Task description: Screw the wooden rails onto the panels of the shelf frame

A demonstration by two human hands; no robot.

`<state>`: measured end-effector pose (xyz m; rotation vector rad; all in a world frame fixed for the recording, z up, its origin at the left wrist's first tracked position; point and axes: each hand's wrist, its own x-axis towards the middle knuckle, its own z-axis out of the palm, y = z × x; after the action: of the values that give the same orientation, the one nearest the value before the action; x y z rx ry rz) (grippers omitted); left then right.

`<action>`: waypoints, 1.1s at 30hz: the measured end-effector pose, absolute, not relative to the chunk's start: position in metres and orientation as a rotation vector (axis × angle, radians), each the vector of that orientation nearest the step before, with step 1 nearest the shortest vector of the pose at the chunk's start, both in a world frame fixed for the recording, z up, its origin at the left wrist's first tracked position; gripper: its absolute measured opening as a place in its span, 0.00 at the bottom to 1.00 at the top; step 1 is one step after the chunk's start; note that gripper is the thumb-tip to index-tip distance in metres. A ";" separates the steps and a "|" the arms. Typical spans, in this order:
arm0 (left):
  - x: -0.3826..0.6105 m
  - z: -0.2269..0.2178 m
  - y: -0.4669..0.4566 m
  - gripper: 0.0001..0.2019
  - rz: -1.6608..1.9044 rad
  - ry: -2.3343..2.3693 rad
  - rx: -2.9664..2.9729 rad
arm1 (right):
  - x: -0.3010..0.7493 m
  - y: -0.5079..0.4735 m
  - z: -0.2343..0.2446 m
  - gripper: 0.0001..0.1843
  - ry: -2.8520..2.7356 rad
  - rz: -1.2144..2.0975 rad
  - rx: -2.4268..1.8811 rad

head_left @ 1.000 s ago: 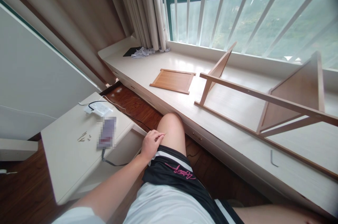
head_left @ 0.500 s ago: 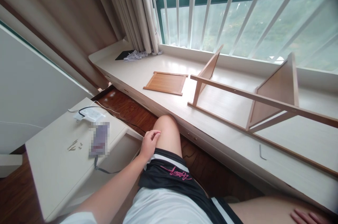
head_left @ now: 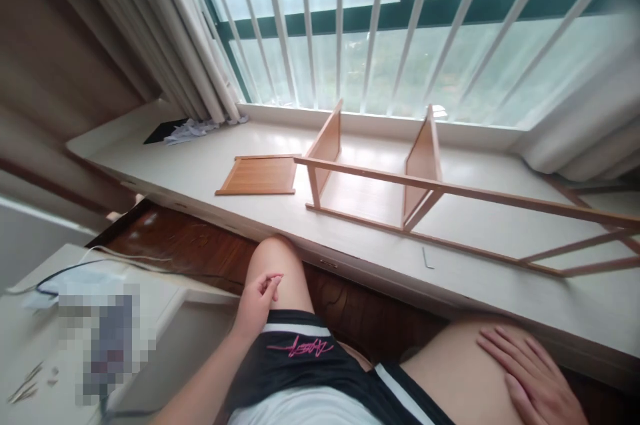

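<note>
My left hand (head_left: 260,295) rests over my left thigh with its fingers curled and the tips pressed together. Anything between them is too small to make out. My right hand (head_left: 533,371) lies flat on my right thigh, fingers stretched out and slightly apart. In front of me, a wooden frame (head_left: 480,195) with two upright panels lies on its side along the window ledge (head_left: 370,258). Left of it, a loose wooden panel (head_left: 260,176) lies flat. An L-shaped hex key (head_left: 425,258) is on the ledge near its front edge. Neither hand touches these pieces.
At the lower left stands a white table (head_left: 165,325) with a blurred-out device (head_left: 113,345), a power strip with cables, and several small metal fasteners (head_left: 25,383). A crumpled cloth (head_left: 193,131) lies by the curtain (head_left: 165,31). White bars cross the window.
The view has swung to the right, bringing the frame's far end and more of my right hand into sight. Both hands stay on my thighs.
</note>
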<state>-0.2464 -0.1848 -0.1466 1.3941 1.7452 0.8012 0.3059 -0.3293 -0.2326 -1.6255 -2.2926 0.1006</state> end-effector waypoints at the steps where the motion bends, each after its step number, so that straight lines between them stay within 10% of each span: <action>1: -0.239 -0.143 -0.181 0.19 0.758 1.709 1.443 | 0.302 -0.328 -0.226 0.30 -2.335 0.076 -1.619; 20: -0.018 -0.044 -0.090 0.08 1.177 1.001 2.023 | 0.275 -0.323 -0.206 0.24 -2.109 0.037 -1.784; 33: 0.009 -0.153 -0.055 0.05 0.885 1.109 2.465 | 0.279 -0.322 -0.203 0.25 -2.073 0.096 -1.731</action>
<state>0.0086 -0.0550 -0.1532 2.4653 1.1087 0.8855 0.2792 -0.3216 -0.2032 -1.7312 -2.0728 0.0957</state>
